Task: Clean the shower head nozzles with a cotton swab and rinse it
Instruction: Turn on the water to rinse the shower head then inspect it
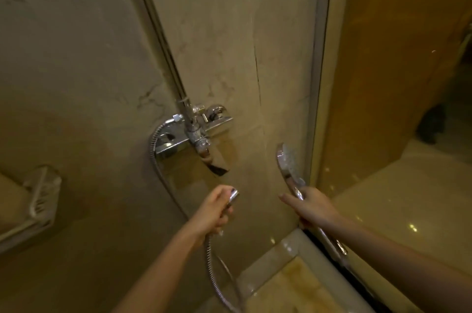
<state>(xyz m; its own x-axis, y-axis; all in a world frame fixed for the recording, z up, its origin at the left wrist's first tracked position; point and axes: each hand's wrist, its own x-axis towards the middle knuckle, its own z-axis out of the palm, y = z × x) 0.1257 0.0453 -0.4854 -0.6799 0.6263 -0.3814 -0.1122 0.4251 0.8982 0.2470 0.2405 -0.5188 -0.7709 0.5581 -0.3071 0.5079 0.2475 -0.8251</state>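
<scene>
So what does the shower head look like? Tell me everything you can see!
The shower head is shiny silver, like chrome, with a round pale face dotted with tiny nozzles, too blurry to count. It is held upright, face turned right toward the glass door, to the right of the tap. The right hand grips its handle just below the head, one finger pointing out. No water shows coming out of it.
</scene>
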